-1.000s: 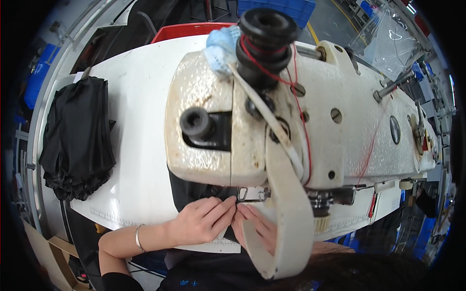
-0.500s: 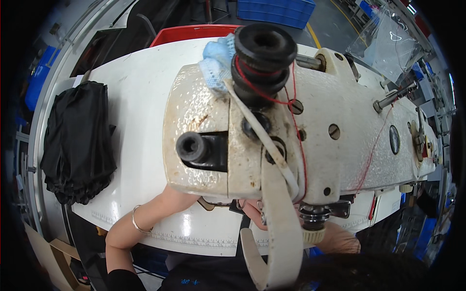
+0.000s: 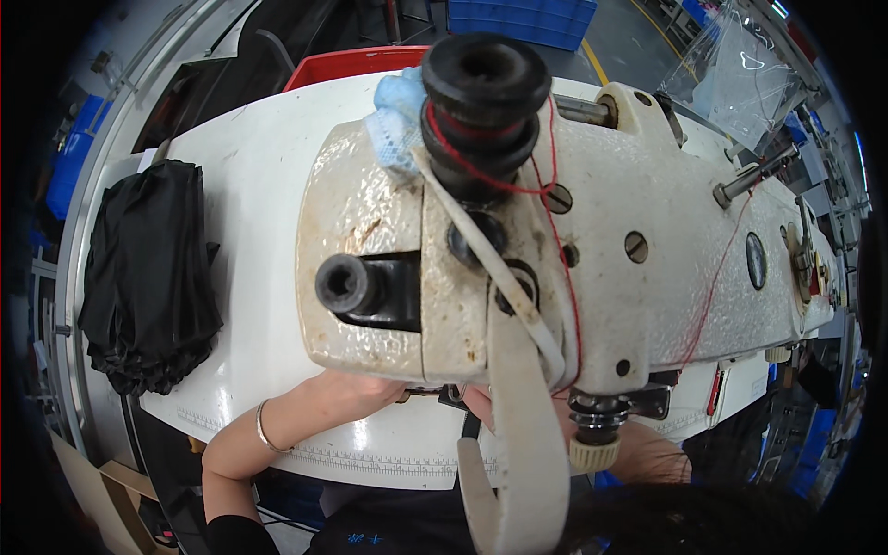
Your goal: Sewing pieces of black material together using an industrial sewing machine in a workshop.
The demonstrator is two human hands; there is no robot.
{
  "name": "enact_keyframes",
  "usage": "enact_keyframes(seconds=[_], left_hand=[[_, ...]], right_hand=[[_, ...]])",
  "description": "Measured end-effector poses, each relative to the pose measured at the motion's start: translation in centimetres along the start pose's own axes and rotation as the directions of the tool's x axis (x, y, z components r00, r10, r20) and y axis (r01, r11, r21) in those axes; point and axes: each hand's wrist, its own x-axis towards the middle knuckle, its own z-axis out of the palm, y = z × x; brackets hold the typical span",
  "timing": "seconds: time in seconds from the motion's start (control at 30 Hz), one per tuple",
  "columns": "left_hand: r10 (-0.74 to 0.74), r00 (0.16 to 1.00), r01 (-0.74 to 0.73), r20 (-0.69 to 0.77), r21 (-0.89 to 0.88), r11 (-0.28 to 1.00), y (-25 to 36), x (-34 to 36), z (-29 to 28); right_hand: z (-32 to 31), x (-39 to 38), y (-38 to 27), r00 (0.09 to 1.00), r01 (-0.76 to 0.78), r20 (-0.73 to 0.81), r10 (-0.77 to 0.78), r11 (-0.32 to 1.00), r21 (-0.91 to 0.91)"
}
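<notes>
My left hand point(image 3: 359, 396) reaches beneath the cream sewing-machine head point(image 3: 361, 166), its fingers mostly hidden, beside a dark piece point(image 3: 416, 395) at the presser area. My right hand point(image 3: 477, 402) is largely hidden behind the curved cream lever point(image 3: 523, 435); only some fingers and the forearm show. A black strip point(image 3: 470, 430) runs down toward the table's front edge between the hands. What either hand grips cannot be made out. Red thread winds round the black tension knobs on top.
A pile of black fabric point(image 3: 148, 268) lies on the left of the white table point(image 3: 245, 157). A red bin point(image 3: 342, 65) and a blue crate point(image 3: 520, 20) stand behind it. A clear plastic bag point(image 3: 740, 69) is at the back right, a cardboard box point(image 3: 97, 476) at the lower left.
Both hands have moved forward under the machine head, mostly out of sight. The dark fabric beneath them is now largely hidden, leaving the strip showing. The view has shifted slightly.
</notes>
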Motion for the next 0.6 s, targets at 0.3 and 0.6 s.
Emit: enact_keyframes(seconds=[0.3, 0.6], left_hand=[[0.100, 0.994, -0.090, -0.053, 0.169, 0.981, 2.2, 1.3, -2.1], [0.139, 0.990, -0.128, -0.038, 0.218, 0.968, 2.6, 1.4, -2.8]], right_hand=[[-3.3, 1.8, -0.3, 0.874, -0.415, -0.129, 0.468, 0.859, 0.299], [-4.4, 2.8, -0.4, 0.947, -0.248, -0.191, 0.257, 0.966, 0.070]])
